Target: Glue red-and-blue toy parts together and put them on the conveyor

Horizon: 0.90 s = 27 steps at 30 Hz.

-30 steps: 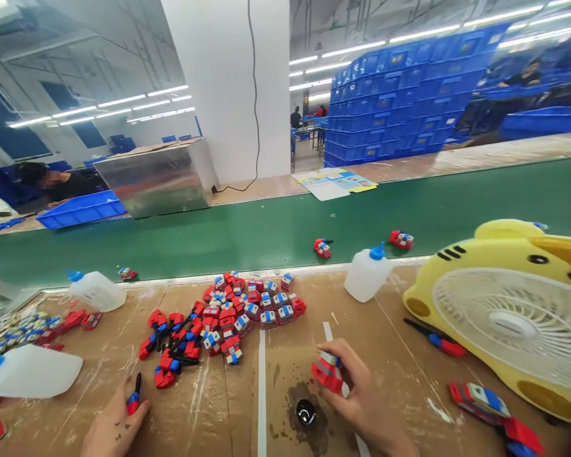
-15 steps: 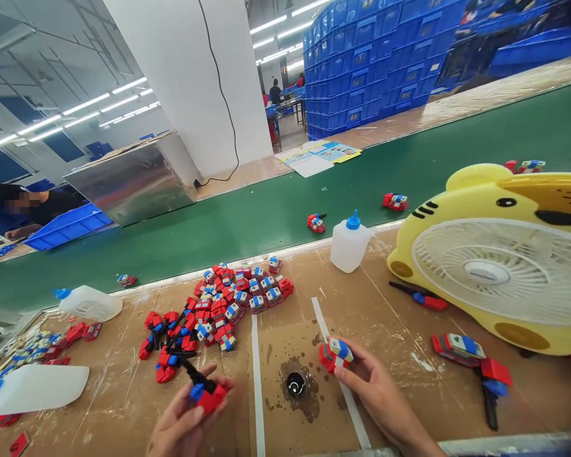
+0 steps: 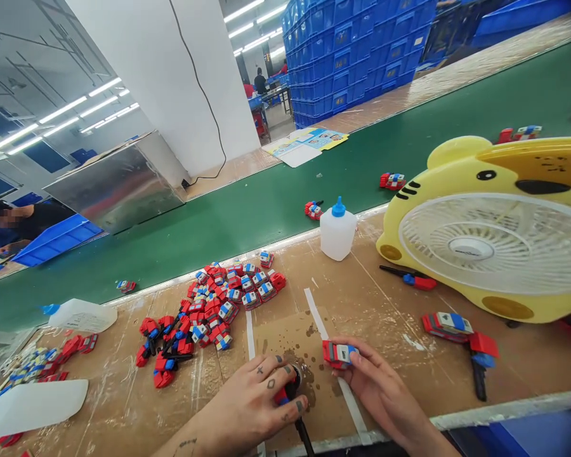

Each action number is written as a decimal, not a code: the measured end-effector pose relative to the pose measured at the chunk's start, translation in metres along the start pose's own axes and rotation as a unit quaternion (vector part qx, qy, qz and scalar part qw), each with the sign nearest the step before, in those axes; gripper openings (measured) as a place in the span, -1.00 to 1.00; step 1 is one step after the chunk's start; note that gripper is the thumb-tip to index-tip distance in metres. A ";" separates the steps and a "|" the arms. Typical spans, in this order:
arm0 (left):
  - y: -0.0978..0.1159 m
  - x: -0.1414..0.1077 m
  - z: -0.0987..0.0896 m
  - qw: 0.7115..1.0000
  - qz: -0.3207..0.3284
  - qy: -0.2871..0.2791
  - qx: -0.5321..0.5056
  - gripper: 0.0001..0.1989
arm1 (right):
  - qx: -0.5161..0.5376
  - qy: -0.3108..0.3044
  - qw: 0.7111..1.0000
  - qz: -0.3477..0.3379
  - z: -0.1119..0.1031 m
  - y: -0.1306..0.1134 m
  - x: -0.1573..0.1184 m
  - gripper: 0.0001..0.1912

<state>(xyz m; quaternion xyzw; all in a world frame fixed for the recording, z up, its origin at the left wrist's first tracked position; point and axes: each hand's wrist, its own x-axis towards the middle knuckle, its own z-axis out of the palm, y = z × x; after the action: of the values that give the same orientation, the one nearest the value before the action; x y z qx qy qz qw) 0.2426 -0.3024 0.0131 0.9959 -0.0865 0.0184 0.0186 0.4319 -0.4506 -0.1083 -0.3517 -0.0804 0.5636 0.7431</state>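
Note:
My left hand (image 3: pixel 252 403) is closed around a red and blue piece (image 3: pixel 282 397) with a black rod that points down toward the table's front edge. The hand covers most of this piece and lies over the small dark round cup (image 3: pixel 295 376) on the wet-spotted board (image 3: pixel 276 333). Just right of it, my right hand (image 3: pixel 378 390) pinches a red, white and blue toy vehicle part (image 3: pixel 339 355) between thumb and fingers, above the right white tape strip.
Beyond my hands is a pile of red, white and blue parts (image 3: pixel 219 295). A white bottle (image 3: pixel 337 231) stands near the green conveyor (image 3: pixel 219 222). The yellow fan (image 3: pixel 461 235) occupies the right side. Two bottles lie at left; a person sits at far left.
My left hand has moved right with the red and blue piece, from beside the board to over the cup, and turned palm down. The part in my right hand has turned slightly.

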 end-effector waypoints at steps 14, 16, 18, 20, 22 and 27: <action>-0.009 -0.019 0.025 0.948 -0.176 0.095 -0.246 -0.63 | -0.217 -0.054 0.973 -0.059 0.006 0.010 -0.005 -0.37; -0.006 -0.029 0.035 0.897 -0.268 0.146 -0.319 -0.56 | -0.291 -0.058 0.952 -0.076 0.010 0.015 -0.006 -0.34; -0.002 -0.036 0.042 0.853 -0.334 0.178 -0.358 -0.52 | -0.376 -0.059 0.919 -0.102 0.015 0.016 -0.006 -0.34; 0.000 -0.038 0.047 0.825 -0.361 0.203 -0.385 -0.51 | -0.454 -0.076 0.877 -0.137 0.021 0.014 -0.004 -0.35; 0.001 -0.036 0.048 0.809 -0.365 0.219 -0.404 -0.51 | -0.508 -0.109 0.835 -0.180 0.028 0.011 -0.001 -0.35; 0.006 -0.026 0.062 0.726 -0.371 0.298 -0.496 -0.55 | -0.575 -0.155 0.742 -0.309 0.042 0.006 0.005 -0.31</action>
<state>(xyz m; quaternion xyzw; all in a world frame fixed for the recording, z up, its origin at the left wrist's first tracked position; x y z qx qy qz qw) 0.2179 -0.3065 -0.0497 0.7409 0.3029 0.2600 0.5402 0.4076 -0.4270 -0.0824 -0.5761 -0.6073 0.1968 0.5104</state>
